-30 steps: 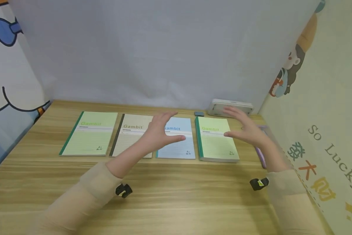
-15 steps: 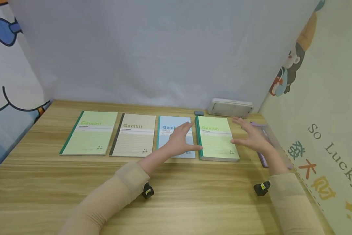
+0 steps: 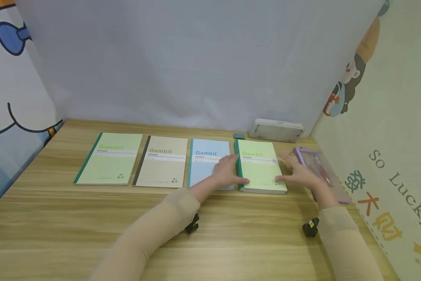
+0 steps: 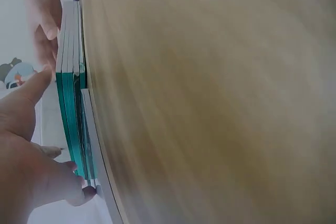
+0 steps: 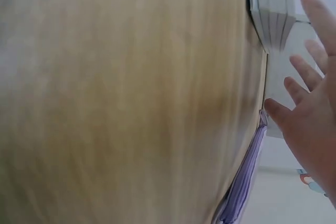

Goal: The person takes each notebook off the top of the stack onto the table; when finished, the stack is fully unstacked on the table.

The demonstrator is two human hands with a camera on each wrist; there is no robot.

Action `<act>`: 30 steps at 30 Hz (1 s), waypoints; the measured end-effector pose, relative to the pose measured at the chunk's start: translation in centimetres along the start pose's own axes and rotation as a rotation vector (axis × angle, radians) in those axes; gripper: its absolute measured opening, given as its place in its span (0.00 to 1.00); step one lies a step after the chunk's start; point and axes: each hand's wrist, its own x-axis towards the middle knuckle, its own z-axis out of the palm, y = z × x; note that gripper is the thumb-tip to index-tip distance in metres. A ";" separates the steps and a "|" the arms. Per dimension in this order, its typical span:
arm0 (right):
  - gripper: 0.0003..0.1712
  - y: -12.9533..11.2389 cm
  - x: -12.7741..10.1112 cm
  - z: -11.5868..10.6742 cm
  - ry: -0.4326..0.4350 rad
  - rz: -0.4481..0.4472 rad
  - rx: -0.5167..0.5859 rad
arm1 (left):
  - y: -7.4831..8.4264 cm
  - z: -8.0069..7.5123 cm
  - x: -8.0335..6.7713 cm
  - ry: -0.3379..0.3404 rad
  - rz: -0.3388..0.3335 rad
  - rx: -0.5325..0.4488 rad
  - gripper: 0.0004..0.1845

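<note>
A thick stack of green notebooks with dark green spines lies at the right end of a row. My left hand is at its spine side, thumb over the near left corner, overlapping the blue notebook. In the left wrist view, its fingertips sit close along the green spines. On the other side, my right hand spreads its fingers, with the thumb near the stack's right edge. The right wrist view shows that hand apart from the stacked page edges.
A tan notebook and a single green notebook continue the row leftward. Behind the stack are a small blue-grey block and a white case. A clear purple-edged pouch holding pens lies by the right wall.
My left hand has moved right and down, from above the tan and blue notebooks to the stack's spine. The right hand has lowered slightly beside the stack's right edge. The notebooks stay put.
</note>
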 end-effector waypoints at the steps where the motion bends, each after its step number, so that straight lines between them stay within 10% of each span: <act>1: 0.54 0.1 0.0 0.1 -0.005 0.001 -0.001 | 0.1 0.1 0.1 -0.002 -0.007 0.023 0.53; 18: 0.52 0.7 0.4 0.3 -0.057 0.004 0.017 | 0.5 -0.1 0.9 -0.058 -0.077 0.139 0.54; 30: 0.50 0.8 0.1 0.1 -0.024 0.047 0.095 | 0.9 -0.9 1.1 -0.057 -0.099 -0.061 0.53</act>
